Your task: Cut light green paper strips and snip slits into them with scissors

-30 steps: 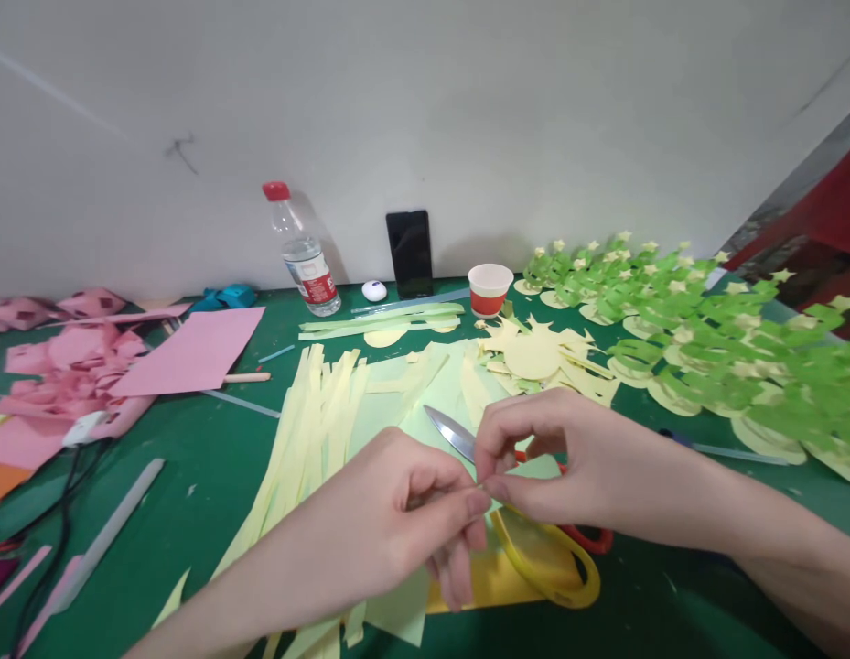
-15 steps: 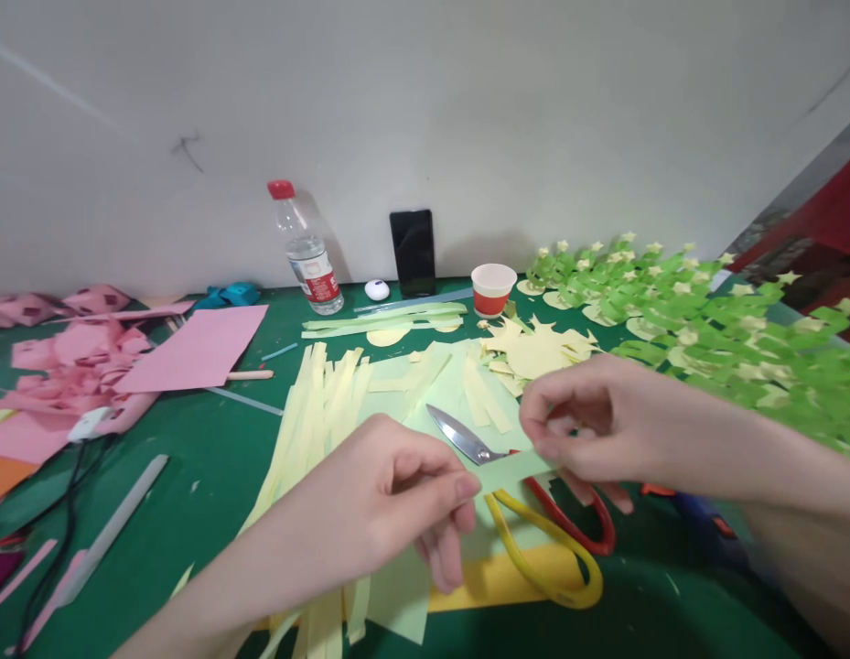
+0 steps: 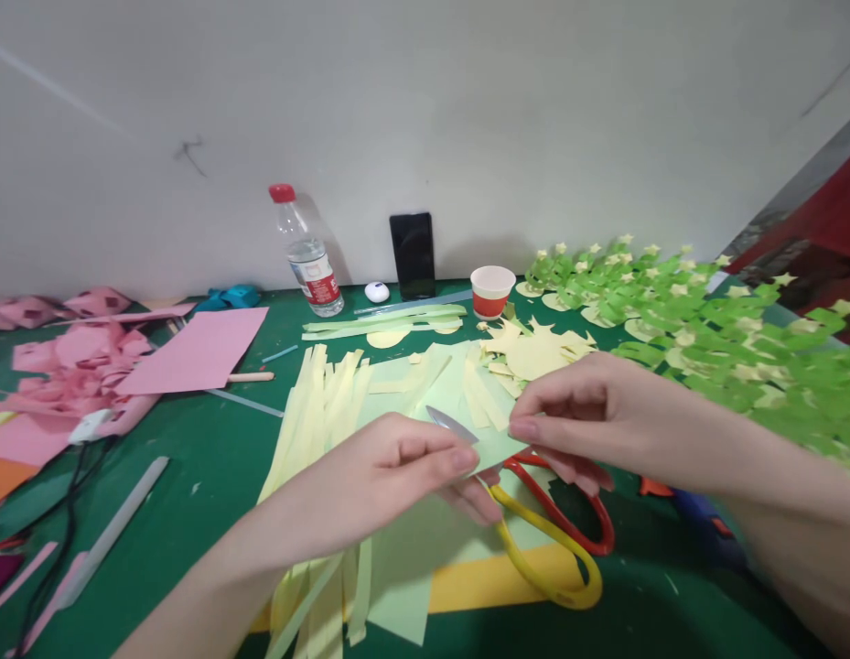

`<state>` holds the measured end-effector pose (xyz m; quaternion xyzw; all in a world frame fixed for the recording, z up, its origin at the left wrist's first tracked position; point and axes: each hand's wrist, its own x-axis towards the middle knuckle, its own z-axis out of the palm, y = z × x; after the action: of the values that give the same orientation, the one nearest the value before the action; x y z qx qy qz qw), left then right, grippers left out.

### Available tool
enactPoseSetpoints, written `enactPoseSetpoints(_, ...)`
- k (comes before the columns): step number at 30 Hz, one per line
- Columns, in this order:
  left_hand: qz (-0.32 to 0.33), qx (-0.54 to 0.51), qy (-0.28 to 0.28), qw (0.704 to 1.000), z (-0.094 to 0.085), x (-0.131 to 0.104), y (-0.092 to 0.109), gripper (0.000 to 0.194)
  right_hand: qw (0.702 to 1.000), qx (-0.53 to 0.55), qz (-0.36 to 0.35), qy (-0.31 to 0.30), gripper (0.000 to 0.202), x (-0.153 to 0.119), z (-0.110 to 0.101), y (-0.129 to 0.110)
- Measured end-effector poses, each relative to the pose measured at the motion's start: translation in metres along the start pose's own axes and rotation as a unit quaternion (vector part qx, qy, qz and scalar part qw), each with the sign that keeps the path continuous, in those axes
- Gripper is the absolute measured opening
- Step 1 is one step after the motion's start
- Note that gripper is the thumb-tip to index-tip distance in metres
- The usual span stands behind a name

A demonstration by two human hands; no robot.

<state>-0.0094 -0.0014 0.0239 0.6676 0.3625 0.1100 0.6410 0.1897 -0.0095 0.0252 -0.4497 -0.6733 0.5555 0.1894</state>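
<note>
Between my two hands a small light green paper piece (image 3: 497, 448) is stretched. My left hand (image 3: 425, 462) pinches its left end between thumb and fingers. At its right end, my right hand (image 3: 568, 421) pinches it the same way. Scissors with one red and one yellow handle (image 3: 552, 535) lie just beneath, their blade partly hidden by the paper and my left hand. Under them are light green sheets (image 3: 397, 586) and a yellow-orange sheet (image 3: 493, 582). Long pale yellow strips (image 3: 301, 430) lie left of the sheets, partly behind my left forearm.
A water bottle (image 3: 315, 261), a phone (image 3: 412, 256) and a paper cup (image 3: 491, 293) stand by the wall. Green paper plants with stars (image 3: 705, 339) fill the right. Pink paper (image 3: 198, 352) and a glue stick (image 3: 115, 526) lie left; a blue tool (image 3: 705, 531) lies right.
Both hands have moved slightly closer together, and my right hand has shifted a little left and up. The green piece is now turned, showing a broader face over the scissors' pivot.
</note>
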Motion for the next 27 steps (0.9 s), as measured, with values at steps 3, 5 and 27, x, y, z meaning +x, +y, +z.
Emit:
enactPoseSetpoints(3, 0.009, -0.007, 0.006, 1.000, 0.002, 0.005, -0.003, 0.025, 1.000, -0.028, -0.001, 0.001, 0.023, 0.001, 0.000, 0.000)
enactPoseSetpoints(5, 0.013, -0.007, 0.014, 1.000, 0.004, 0.006, -0.004, 0.023, 0.999, -0.051, -0.005, 0.009, 0.023, 0.001, 0.002, -0.002)
enactPoseSetpoints(27, -0.068, -0.222, -0.101, 0.967, 0.006, -0.006, 0.002, 0.027, 0.996, 0.067, -0.026, 0.055, 0.022, -0.014, -0.031, -0.001)
